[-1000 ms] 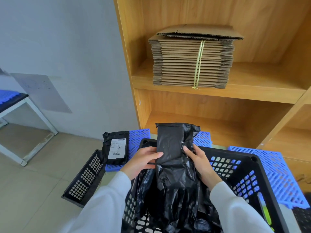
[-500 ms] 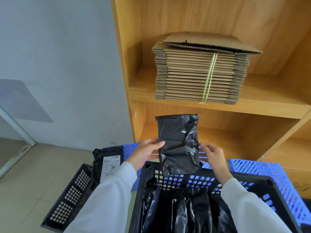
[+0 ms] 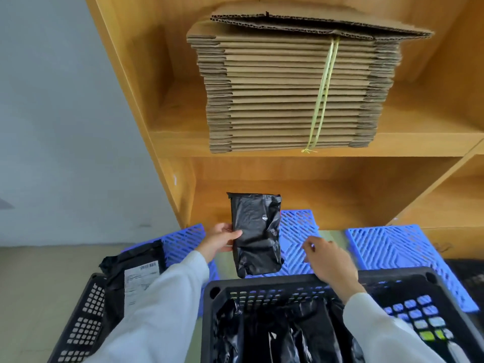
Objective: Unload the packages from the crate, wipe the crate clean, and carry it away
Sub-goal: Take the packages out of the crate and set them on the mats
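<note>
Standing across the back of the view is a wooden shelf unit point(image 3: 340, 179) of smooth honey-coloured boards. On its upper shelf sits one tall stack of flattened corrugated cardboard point(image 3: 290, 93), tied with a thin yellow-green string point(image 3: 323, 95).

Below, three bright blue plastic grid mats point(image 3: 395, 247) with slotted diagonal openings lie along the foot of the shelf unit. Against the bottom edge of the view is a black plastic crate point(image 3: 262, 289) with square lattice holes in its walls; it holds several crinkled black plastic packages point(image 3: 282, 334) standing on end, too tightly packed to count. A second black lattice crate point(image 3: 78, 326) lies tipped at the lower left, and one black package with a white printed label point(image 3: 138, 281) rests on it, leaning against the left blue mat.

Both arms wear pale, smooth sleeves. The left hand point(image 3: 220, 241) holds one glossy, wrinkled black package point(image 3: 255, 234) upright by its left edge, fingers behind and thumb across the front, above the far rim of the crate. The right hand point(image 3: 327, 260) hovers just to the right of that package, fingers loosely bent, gripping nothing and clear of the plastic.
</note>
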